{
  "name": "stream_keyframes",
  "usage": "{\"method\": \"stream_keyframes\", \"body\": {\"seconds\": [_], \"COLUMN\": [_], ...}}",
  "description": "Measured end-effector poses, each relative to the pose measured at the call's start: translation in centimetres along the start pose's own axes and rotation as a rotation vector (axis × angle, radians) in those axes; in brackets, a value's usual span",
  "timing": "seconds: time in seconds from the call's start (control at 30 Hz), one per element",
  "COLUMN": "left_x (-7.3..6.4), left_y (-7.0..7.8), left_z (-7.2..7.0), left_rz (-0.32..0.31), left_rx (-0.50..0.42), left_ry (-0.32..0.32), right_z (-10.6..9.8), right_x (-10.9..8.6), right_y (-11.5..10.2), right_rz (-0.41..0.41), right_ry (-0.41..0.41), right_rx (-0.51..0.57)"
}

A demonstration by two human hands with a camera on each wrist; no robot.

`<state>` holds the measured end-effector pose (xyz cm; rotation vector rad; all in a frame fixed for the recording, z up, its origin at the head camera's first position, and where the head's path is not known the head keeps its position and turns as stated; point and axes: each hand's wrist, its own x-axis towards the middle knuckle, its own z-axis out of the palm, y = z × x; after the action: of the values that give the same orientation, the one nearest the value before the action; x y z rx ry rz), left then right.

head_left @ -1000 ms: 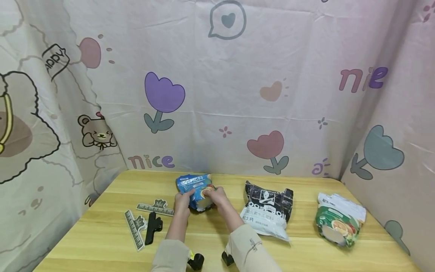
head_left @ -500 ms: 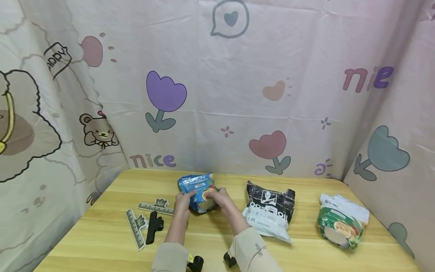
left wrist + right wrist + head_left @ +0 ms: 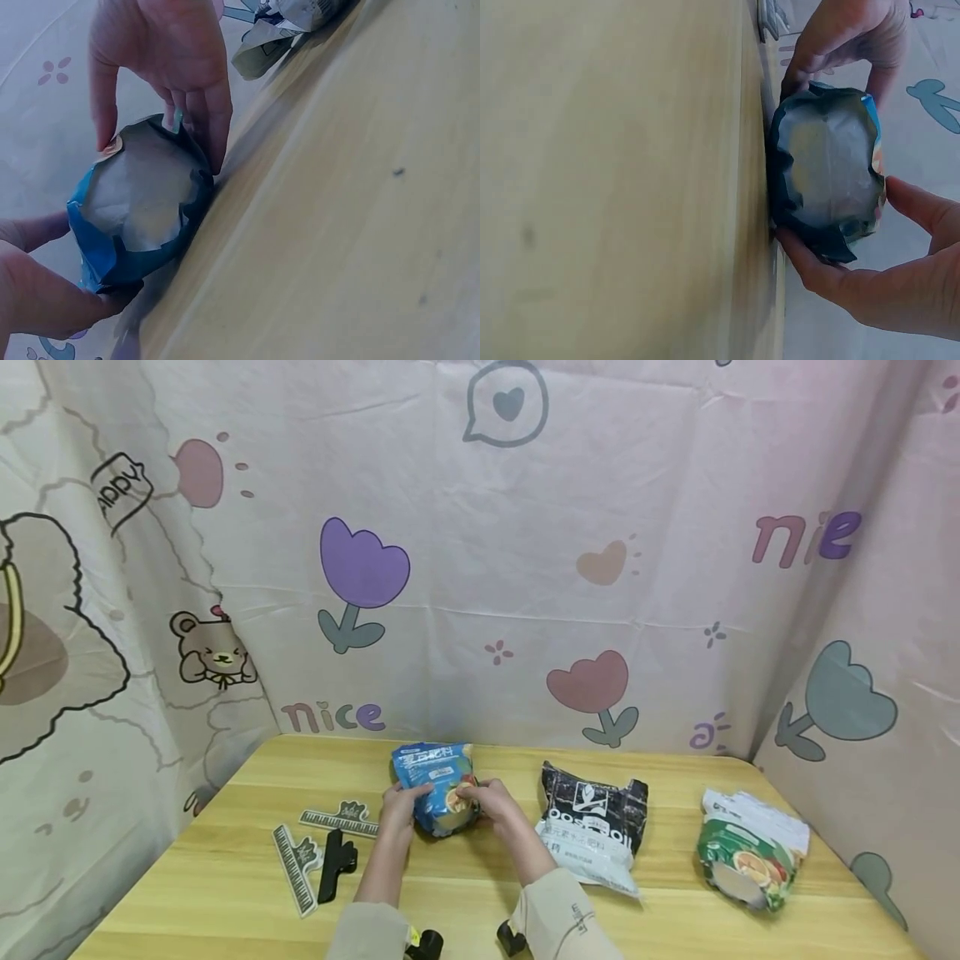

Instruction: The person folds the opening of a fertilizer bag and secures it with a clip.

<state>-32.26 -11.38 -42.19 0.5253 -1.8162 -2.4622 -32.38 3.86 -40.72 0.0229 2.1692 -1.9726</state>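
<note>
Both hands hold a blue plastic pouch (image 3: 438,775) printed with white characters and fruit, near the back of the wooden table. My left hand (image 3: 397,810) grips its left side with the thumb across the front. On the right side my right hand (image 3: 495,800) does the same, thumb over the fruit print. The wrist views show the pouch's pale, crinkled base (image 3: 142,187) facing the cameras, with thumbs and fingers pinching both sides. Behind the pouch, parts of the fingers are hidden in the head view.
A black-and-white bag (image 3: 592,822) lies to the right, and a green-and-white pouch (image 3: 752,852) farther right. On the left are a black clip (image 3: 336,867) and two piano-key-patterned clips, one slanted (image 3: 296,868), the other behind (image 3: 341,818). A patterned cloth (image 3: 480,527) hangs behind the table.
The pouch has shifted slightly towards me, and its printed front shows a little more. Both hands keep their hold at its sides.
</note>
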Motion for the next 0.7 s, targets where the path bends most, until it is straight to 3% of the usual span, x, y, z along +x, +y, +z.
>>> {"method": "stream_keyframes", "body": {"seconds": [0.37, 0.7], "left_x": [0.11, -0.26], "left_y": [0.42, 0.86], "left_z": [-0.35, -0.77], "left_rz": [0.011, 0.038], "left_rx": [-0.020, -0.041], "left_ry": [-0.051, -0.024], "right_z": [-0.53, -0.45], "right_x": [-0.10, -0.36], "right_y": [-0.26, -0.64], "right_rz": [0.010, -0.007], "right_ry": [-0.030, -0.061], "right_rx": [-0.008, -0.072]}}
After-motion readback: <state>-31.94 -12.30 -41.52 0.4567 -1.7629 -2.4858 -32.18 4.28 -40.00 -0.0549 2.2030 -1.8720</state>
